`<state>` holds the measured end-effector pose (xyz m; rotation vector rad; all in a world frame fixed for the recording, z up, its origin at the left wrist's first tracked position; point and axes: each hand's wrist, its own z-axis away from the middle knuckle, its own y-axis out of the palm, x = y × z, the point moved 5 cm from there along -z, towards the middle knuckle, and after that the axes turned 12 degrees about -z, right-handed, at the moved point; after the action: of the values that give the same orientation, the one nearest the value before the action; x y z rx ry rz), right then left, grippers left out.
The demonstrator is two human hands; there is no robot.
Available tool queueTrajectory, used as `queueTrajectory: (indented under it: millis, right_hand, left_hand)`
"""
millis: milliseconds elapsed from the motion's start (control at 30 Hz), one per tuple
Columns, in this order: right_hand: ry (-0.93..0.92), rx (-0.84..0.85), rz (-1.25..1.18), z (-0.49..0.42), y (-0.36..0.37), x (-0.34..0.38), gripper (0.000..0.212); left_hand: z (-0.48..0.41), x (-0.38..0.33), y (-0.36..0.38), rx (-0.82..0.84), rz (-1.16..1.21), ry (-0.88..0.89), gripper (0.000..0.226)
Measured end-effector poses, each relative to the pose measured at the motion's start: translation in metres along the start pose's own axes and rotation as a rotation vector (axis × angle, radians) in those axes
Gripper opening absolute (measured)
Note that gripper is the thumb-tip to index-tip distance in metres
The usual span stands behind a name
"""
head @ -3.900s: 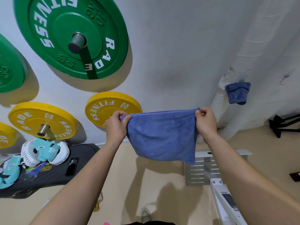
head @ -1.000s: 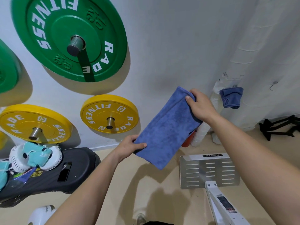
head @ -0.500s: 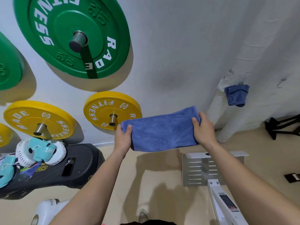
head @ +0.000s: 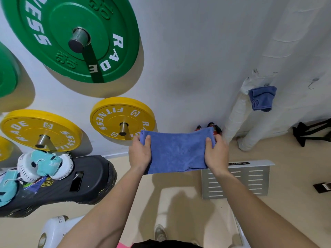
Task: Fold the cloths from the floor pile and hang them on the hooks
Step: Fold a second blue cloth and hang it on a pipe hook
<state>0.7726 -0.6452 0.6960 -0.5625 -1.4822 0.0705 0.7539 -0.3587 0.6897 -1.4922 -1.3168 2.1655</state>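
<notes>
The left hand (head: 139, 154) and the right hand (head: 215, 154) each grip one end of a folded blue cloth (head: 177, 151), thumbs on its near face and fingers curled behind. The cloth is held as a flat band in the air before the white wall, above the tan floor. Up to the right, a second blue cloth (head: 262, 98) hangs against a white wrapped pipe (head: 236, 113), with a wire hook (head: 312, 85) on the wall beyond it. A yellow weight plate (head: 121, 117) is mounted behind the cloth's left end, a green plate (head: 53, 33) above it, and a slotted metal plate (head: 250, 179) lies on the floor.
</notes>
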Motion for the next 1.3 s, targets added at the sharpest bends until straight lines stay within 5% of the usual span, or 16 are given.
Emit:
queueTrajectory:
  millis: [333, 600, 667, 733, 833, 900, 967, 1033, 1100, 1167, 1300]
  right_hand:
    - [0.088, 0.307, -0.165, 0.039, 0.072, 0.026, 0.005]
    - [0.210, 0.595, -0.389, 0.045, 0.087, 0.026, 0.027]
    - [0.170, 0.686, -0.333, 0.047, 0.093, 0.030, 0.023]
    - [0.116, 0.728, -0.234, 0.044, 0.094, 0.029, 0.040]
    - [-0.005, 0.497, -0.005, 0.027, 0.075, 0.024, 0.048]
    - [-0.069, 0.433, 0.163, 0.016, 0.064, 0.025, 0.075]
    - [-0.110, 0.549, 0.316, 0.007, 0.067, 0.030, 0.097]
    - [-0.123, 0.722, 0.368, 0.000, 0.074, 0.035, 0.083]
    - [0.028, 0.781, 0.190, -0.006, 0.073, 0.032, 0.046]
    - [0.189, 0.698, -0.068, -0.012, 0.063, 0.025, 0.026]
    - [0.289, 0.395, -0.449, -0.017, 0.035, 0.013, 0.033]
  left_hand:
    - [0.030, -0.044, 0.044, 0.311, 0.175, 0.210, 0.013]
    - [0.019, -0.037, 0.035, 0.440, 0.258, 0.130, 0.033]
    - [0.012, -0.034, 0.034, 0.434, 0.222, 0.145, 0.026]
    - [0.002, -0.032, 0.030, 0.416, 0.218, 0.178, 0.017]
    - [-0.007, -0.033, 0.022, 0.459, 0.171, 0.236, 0.019]
    - [-0.008, -0.042, 0.018, 0.521, 0.073, 0.358, 0.019]
    - [-0.008, -0.052, 0.017, 0.606, 0.023, 0.479, 0.020]
    - [-0.009, -0.060, 0.017, 0.673, 0.077, 0.496, 0.018]
    - [-0.014, -0.063, 0.020, 0.646, 0.106, 0.467, 0.014]
    - [-0.021, -0.063, 0.025, 0.499, 0.006, 0.460, 0.024]
    - [-0.024, -0.072, 0.049, 0.332, -0.197, 0.433, 0.039]
